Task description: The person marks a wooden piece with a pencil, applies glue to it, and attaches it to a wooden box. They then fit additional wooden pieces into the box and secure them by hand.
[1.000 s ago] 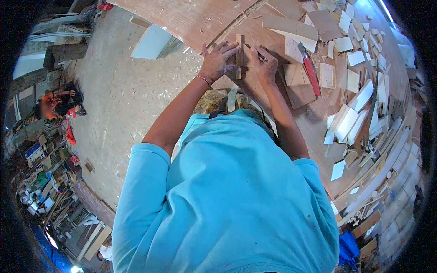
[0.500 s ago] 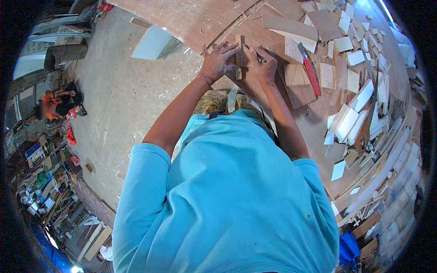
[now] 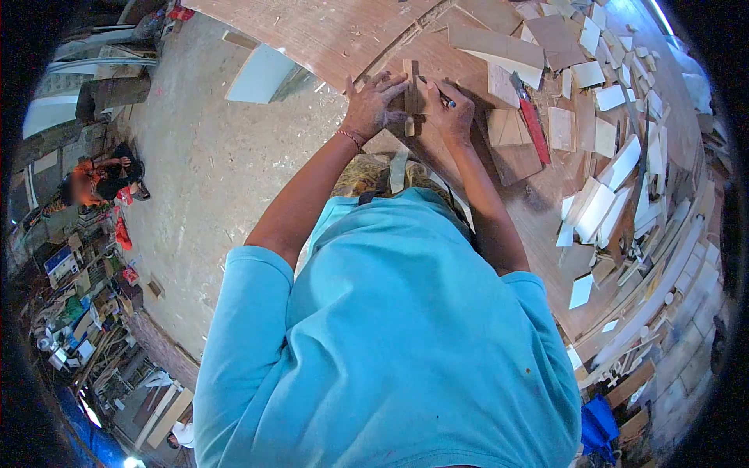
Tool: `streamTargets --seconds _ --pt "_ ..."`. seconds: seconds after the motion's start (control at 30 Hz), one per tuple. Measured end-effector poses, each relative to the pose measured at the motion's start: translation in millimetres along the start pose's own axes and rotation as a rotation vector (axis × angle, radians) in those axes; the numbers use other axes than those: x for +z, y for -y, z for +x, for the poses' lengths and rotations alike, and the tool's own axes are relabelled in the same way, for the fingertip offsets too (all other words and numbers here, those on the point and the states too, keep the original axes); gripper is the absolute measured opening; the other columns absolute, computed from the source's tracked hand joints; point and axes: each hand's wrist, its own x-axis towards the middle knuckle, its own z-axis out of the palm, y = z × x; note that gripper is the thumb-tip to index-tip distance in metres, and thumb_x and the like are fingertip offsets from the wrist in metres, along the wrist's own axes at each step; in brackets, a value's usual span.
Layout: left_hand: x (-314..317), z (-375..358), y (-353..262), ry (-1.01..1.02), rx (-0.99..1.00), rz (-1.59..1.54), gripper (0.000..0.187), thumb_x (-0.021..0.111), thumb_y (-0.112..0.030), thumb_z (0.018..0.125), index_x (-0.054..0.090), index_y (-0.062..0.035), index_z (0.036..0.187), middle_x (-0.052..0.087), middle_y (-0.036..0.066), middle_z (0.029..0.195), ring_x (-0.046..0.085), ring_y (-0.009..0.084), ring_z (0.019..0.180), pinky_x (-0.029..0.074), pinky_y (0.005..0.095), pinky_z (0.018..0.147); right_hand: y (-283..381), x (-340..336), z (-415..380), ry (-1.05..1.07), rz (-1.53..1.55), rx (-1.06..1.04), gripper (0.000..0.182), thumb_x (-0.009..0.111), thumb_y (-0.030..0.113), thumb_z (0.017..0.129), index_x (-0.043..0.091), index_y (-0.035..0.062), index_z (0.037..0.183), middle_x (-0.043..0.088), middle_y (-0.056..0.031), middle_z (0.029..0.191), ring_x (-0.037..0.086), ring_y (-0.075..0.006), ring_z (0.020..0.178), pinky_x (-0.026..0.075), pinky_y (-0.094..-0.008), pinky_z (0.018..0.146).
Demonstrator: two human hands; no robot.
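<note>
My left hand lies with fingers spread, fingertips against a narrow wooden strip on the brown plywood sheet. A red cord bracelet circles that wrist. On the strip's other side, my right hand is closed around a dark pen with a light blue band, its tip pointing toward the strip. To the right of this hand lie a square wooden piece and a long red tool with a metal end.
Many wood offcuts and white-faced pieces cover the right side. A white-faced board leans by the sheet's left edge. Another person sits far left, above cluttered tools and materials along that side.
Both hands stay nearly in place at the strip. The view has shifted very slightly.
</note>
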Motion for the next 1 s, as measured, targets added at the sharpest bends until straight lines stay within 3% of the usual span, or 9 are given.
streamTargets --seconds 0.23,1.0 --pt "-2.6 -0.1 -1.9 0.001 -0.009 -0.004 0.062 0.059 -0.049 0.067 0.041 -0.0293 0.123 0.039 -0.012 0.128 0.034 0.017 0.12 0.006 0.0631 0.093 -0.8 -1.0 0.9 0.006 -0.015 -0.068 0.019 0.059 0.017 0.078 0.063 0.002 0.088 0.063 -0.0133 0.081 0.062 -0.0226 0.072 0.047 -0.0301 0.064" --pt "-0.3 0.2 -1.4 -0.005 -0.003 -0.002 0.064 0.063 -0.044 0.065 0.041 -0.0279 0.123 0.039 -0.012 0.128 0.036 0.0166 0.119 0.007 0.0645 0.092 2.5 -0.9 -1.4 0.008 -0.022 -0.002 0.019 0.058 0.018 0.078 0.064 0.0028 0.089 0.063 -0.0122 0.086 0.062 -0.0217 0.076 0.047 -0.0295 0.067"
